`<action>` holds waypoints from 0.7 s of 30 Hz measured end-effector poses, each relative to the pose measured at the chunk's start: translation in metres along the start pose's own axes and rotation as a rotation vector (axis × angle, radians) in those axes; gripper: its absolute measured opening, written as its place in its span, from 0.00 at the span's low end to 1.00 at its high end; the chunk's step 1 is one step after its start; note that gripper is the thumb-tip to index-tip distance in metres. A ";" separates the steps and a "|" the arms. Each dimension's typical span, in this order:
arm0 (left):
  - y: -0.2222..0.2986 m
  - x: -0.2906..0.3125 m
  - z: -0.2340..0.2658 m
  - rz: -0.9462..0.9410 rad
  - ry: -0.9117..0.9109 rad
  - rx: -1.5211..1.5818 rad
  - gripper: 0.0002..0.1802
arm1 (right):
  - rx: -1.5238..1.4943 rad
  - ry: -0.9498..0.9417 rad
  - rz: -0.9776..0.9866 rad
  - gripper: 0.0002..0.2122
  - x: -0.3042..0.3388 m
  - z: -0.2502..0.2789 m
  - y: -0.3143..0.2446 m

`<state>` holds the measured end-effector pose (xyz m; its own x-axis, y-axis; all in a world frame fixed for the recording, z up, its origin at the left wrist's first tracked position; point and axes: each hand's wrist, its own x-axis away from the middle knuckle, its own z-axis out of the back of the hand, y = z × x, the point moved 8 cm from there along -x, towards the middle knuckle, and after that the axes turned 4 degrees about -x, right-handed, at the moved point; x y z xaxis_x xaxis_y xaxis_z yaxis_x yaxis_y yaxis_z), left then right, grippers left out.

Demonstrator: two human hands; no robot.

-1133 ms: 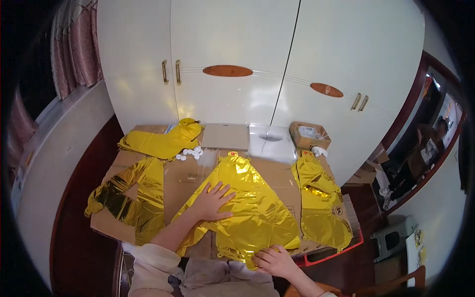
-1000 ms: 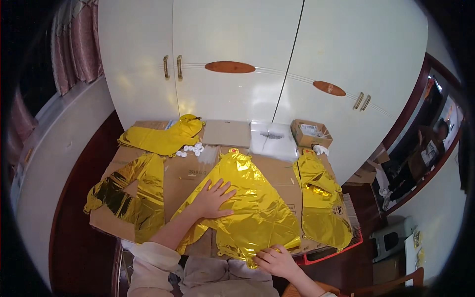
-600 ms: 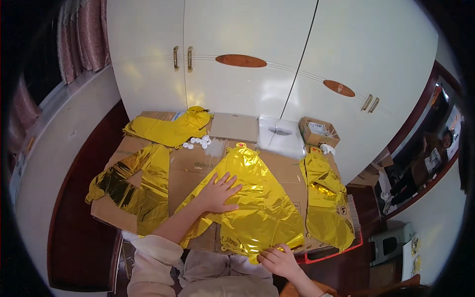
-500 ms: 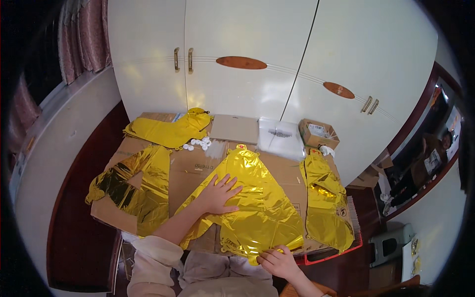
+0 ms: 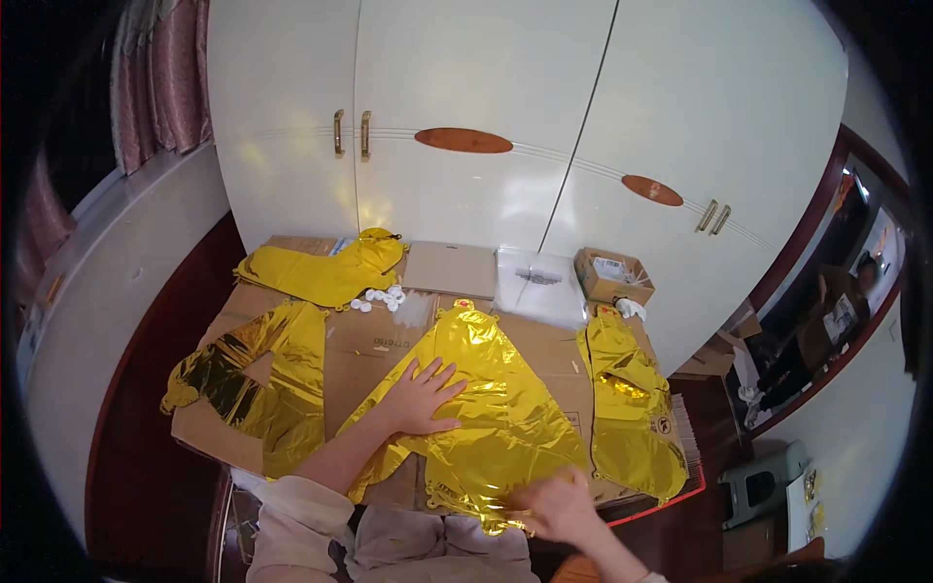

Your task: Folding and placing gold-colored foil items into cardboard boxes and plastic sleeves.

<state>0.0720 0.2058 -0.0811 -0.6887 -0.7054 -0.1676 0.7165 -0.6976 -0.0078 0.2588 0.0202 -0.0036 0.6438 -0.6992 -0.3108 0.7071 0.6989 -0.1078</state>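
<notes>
A flat gold foil balloon [image 5: 481,379], roughly triangular and wrinkled, lies on flattened cardboard [image 5: 364,355] in front of me. My left hand [image 5: 425,398] rests on its left part with the palm down and fingers spread. At the balloon's near right edge is my right hand [image 5: 559,505], its fingers bent and smeared by motion, so whether they grip the foil is unclear. More deflated gold foil pieces lie around: one on the left [image 5: 292,384], one at the far left [image 5: 311,274] and one on the right [image 5: 632,413].
Along the back are small white pieces [image 5: 381,298], a grey-brown board [image 5: 450,269], clear plastic bags [image 5: 537,285] and a small open carton [image 5: 612,276]. A white cabinet [image 5: 466,194] stands behind. A red-rimmed crate [image 5: 671,494] shows under the cardboard's right side; a grey stool [image 5: 765,483] is beyond.
My right hand has moved slightly right from the balloon's near corner and is now blurred. The left hand stays flat on the foil. The whole view has shifted slightly.
</notes>
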 end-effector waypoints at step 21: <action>0.001 0.000 0.004 -0.003 -0.009 -0.015 0.44 | -0.371 -0.271 -0.601 0.16 -0.119 -0.086 0.222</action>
<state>0.0723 0.2046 -0.0768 -0.6915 -0.7048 -0.1585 0.7162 -0.6975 -0.0233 0.3144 0.2716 -0.0717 0.2616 -0.9550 0.1401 0.8451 0.1564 -0.5113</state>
